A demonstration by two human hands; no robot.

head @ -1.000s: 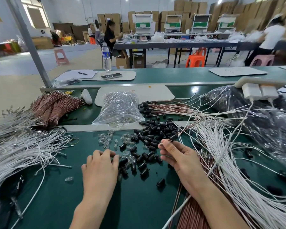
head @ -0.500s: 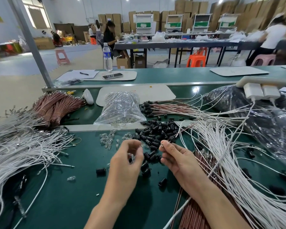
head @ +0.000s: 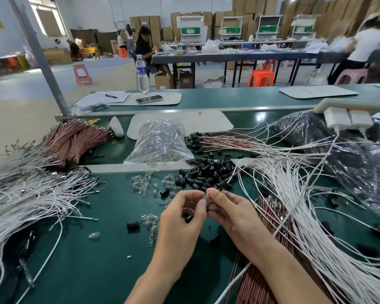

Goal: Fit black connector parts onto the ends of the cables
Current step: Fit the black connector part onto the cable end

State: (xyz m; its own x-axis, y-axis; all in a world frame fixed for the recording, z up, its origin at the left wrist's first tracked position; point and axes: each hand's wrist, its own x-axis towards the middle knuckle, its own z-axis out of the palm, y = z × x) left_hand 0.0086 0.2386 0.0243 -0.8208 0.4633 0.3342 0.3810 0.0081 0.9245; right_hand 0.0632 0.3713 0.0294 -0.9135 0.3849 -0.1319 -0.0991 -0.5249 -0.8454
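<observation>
Cable (head: 234, 174): its end is pinched at the fingertips, held above the worktop (head: 92, 266) just in front of the black connector parts (head: 206, 170).
Right hand (head: 233, 212): comes in from the lower right, thumb and forefinger curled on the cable.
Left hand (head: 180, 216): fingers curled, tips meeting the right's. It seems to pinch a small part (head: 205, 196), too tiny to identify.
White cables (head: 294, 207): fanned out to the right.

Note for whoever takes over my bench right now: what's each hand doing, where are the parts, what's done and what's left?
Left hand: fingers curled on a small part at the cable tip; its kind is unclear.
Right hand: pinches one brown cable near its end.
Loose black connector parts lie just beyond the hands.
Done: capped cables further back.
Left: this cable; white cables on the right look uncapped.
</observation>
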